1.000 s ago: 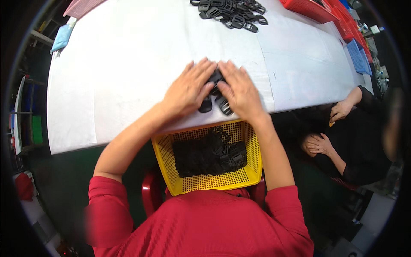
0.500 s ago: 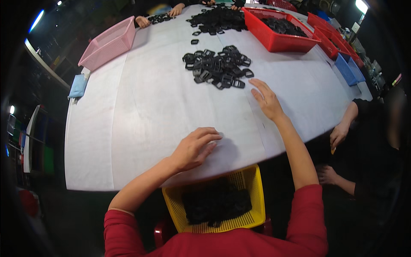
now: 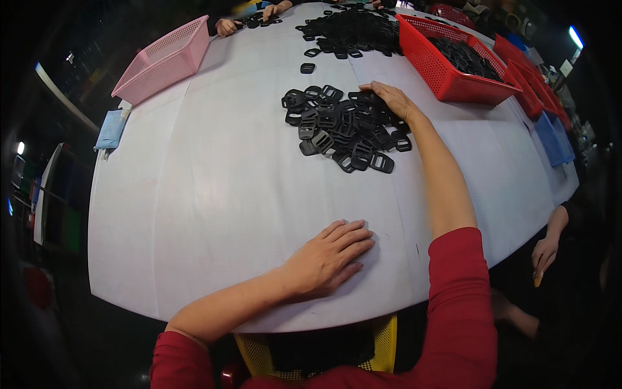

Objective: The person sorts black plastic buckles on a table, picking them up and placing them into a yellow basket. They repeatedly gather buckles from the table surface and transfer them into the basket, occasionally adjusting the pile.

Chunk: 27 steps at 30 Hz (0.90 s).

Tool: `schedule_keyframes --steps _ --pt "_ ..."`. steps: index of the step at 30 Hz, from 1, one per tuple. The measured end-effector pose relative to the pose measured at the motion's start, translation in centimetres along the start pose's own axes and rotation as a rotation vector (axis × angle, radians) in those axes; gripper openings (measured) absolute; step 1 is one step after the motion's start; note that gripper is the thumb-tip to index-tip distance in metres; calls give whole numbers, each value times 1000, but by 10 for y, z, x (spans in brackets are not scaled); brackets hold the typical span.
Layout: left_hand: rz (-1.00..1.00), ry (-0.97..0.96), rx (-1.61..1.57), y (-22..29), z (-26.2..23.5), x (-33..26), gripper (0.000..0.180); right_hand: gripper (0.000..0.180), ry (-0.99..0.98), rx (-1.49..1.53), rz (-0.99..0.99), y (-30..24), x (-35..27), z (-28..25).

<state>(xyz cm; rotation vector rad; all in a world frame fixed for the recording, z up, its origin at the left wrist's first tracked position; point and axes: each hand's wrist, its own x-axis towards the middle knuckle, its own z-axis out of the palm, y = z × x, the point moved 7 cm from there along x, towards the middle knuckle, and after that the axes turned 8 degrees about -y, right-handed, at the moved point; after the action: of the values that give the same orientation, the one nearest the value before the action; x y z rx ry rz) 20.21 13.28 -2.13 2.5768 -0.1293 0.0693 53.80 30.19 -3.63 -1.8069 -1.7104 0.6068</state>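
Observation:
A loose pile of black plastic strap buckles (image 3: 346, 126) lies on the white-covered table (image 3: 214, 214) in front of me. Against the far right side of this pile rests my right hand (image 3: 395, 102), its fingers stretched over the outermost buckles and not closed round any. Much nearer, by the table's front edge, my left hand (image 3: 329, 259) lies palm down with fingers extended and nothing in it. Below that edge a yellow basket (image 3: 385, 340) at my lap holds dark contents, partly hidden by the table.
Beyond my pile is a bigger heap of buckles (image 3: 353, 29), beside a red basket (image 3: 453, 84) of buckles. A pink basket (image 3: 162, 61) and a light blue packet (image 3: 112, 128) sit at the left edge. A blue bin (image 3: 552, 139) stands right. Other people's hands (image 3: 277, 9) work at the far side; another's hand (image 3: 544, 254) is at right.
My right hand has moved forward, from the near right of the pile to its far right side. My left hand has slid slightly right and flattened on the table. The view has shifted forward.

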Motion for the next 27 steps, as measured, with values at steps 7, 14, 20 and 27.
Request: schedule_keyframes --steps 7,14,20,27 --pt "28 127 84 10 -4 3 39 56 188 359 6 -53 -84 41" --pt "65 322 233 26 -9 -16 27 59 311 432 80 -129 -128 102" --pt "-50 343 209 42 -13 -74 31 49 241 750 21 -186 -164 130" --pt "-212 443 177 45 -25 -128 28 23 414 187 -18 -222 -255 95"
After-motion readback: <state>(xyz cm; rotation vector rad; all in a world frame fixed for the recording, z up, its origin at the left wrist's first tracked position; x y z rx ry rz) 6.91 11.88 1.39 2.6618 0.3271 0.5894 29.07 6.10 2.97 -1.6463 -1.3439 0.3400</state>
